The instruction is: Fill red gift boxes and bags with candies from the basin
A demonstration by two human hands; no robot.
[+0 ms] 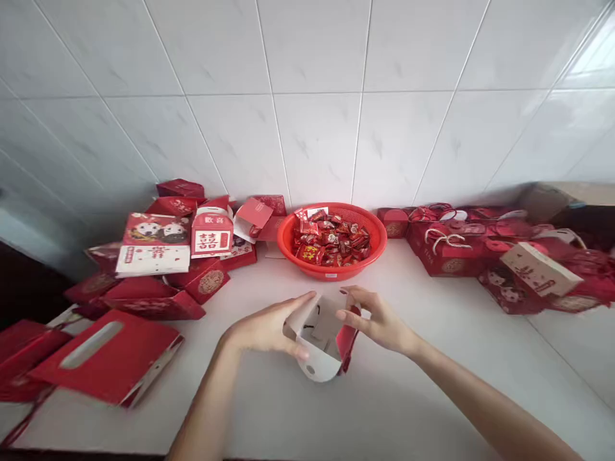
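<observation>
An opened candy box (321, 365) of card, white inside and red outside, stands on the white counter in the middle of the head view. My left hand (271, 328) grips its left wall, thumb at the near side and fingers behind. With thumb and fingers, my right hand (377, 315) pinches the red right-hand flap. Inside the box a small dark cord shows against the white card. Just beyond my hands sits a red plastic basket (331, 276) holding many red-wrapped candies (331, 240).
Several red and white card boxes (154, 301) are heaped at the left, with a red bag-shaped box (108, 358) in front. More red boxes with cord handles (446, 253) stand at the right, near a brown carton (571, 192). A tiled wall (317, 141) rises behind.
</observation>
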